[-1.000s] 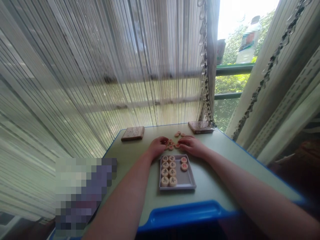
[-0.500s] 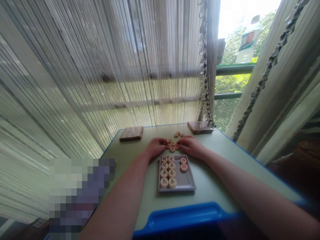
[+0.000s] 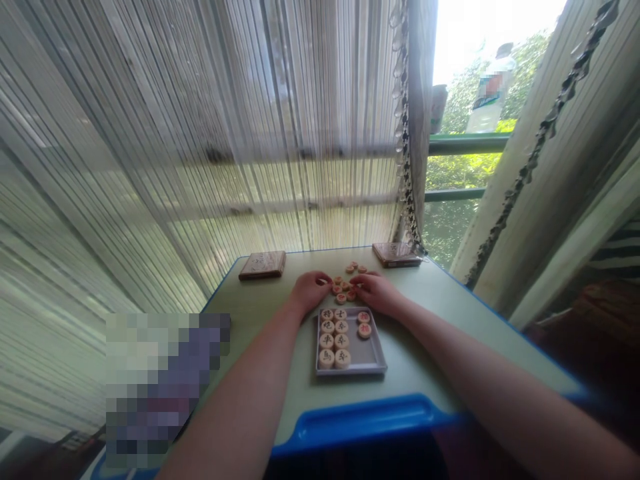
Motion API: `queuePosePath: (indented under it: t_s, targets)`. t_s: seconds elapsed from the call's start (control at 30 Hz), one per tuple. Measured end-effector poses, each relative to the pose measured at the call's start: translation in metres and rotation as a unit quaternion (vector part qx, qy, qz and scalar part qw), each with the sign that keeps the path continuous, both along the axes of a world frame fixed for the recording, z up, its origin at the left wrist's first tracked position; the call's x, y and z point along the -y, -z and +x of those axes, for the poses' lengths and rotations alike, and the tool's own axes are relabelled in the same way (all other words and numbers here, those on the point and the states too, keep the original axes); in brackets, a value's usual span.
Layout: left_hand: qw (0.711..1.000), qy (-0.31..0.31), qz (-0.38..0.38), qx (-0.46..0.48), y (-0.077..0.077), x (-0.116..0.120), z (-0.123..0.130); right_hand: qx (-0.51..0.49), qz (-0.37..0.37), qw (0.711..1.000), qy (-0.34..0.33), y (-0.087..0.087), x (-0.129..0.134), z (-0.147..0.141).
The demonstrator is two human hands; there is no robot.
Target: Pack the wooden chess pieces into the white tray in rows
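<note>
A loose group of round wooden chess pieces [image 3: 341, 299] with red marks lies on the pale green table between my hands. My left hand [image 3: 312, 291] curves in at the group's left side, its fingertips at the edge pieces. From the right, my right hand [image 3: 376, 291] reaches the same group, fingertips on or beside a piece. Whether either hand grips one is too small to tell. Nearer me sits a shallow white tray [image 3: 367, 369]. Two columns of black-marked pieces [image 3: 342, 341] fill its left side, and two red-marked pieces [image 3: 365, 331] lie at its upper right.
Two flat wooden boxes, one back left [image 3: 263, 265] and one back right [image 3: 397, 254], rest on the table [image 3: 250, 307]. The table has a blue edge. String curtains hang behind it. A bottle [image 3: 493, 90] and a can stand on the window rail.
The view has shifted slightly. My fingers have moved a little at the loose pieces, while the pieces in the tray keep the same arrangement.
</note>
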State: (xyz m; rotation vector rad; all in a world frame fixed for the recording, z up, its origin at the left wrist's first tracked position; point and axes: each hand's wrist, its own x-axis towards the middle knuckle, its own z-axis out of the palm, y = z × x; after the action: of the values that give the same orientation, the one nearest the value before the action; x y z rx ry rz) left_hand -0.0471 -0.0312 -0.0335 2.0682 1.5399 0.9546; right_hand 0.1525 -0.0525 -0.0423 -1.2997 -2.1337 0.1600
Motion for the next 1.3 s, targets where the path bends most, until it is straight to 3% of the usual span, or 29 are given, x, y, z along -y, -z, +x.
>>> queuePosePath:
  t_s: [0.13, 0.37, 0.53, 0.73, 0.9, 1.07, 1.2, 1.3]
  targets:
    - [0.997, -0.059, 0.038, -0.014, -0.005, 0.003, -0.001, -0.001, -0.014, 1.0, 0.019, -0.003, 0.001, -0.003]
    - [0.996, -0.064, 0.047, -0.033, -0.005, 0.002, -0.001, 0.016, 0.023, 0.999, 0.017, -0.003, -0.001, -0.002]
    - [0.993, -0.05, 0.06, -0.093, -0.009, 0.006, 0.0, 0.004, 0.047, 0.999, 0.002, -0.001, -0.003, 0.0]
    - [0.957, -0.019, 0.223, -0.183, -0.028, 0.025, 0.012, -0.105, 0.053, 0.993, -0.017, -0.006, -0.002, 0.004]
    - [0.949, 0.066, 0.233, -0.202, -0.037, 0.039, 0.028, -0.16, 0.061, 0.983, -0.061, -0.007, 0.001, 0.005]
    - [0.967, 0.138, 0.138, -0.165, -0.035, 0.041, 0.037, -0.301, -0.061, 0.947, -0.097, -0.013, 0.006, 0.007]
    - [0.974, 0.132, 0.14, -0.121, -0.034, 0.041, 0.038, -0.399, -0.178, 0.894, -0.1, -0.025, 0.013, 0.007]
    - [0.973, 0.129, 0.157, -0.113, -0.033, 0.041, 0.039, -0.418, -0.217, 0.876, -0.102, -0.031, 0.018, 0.006]
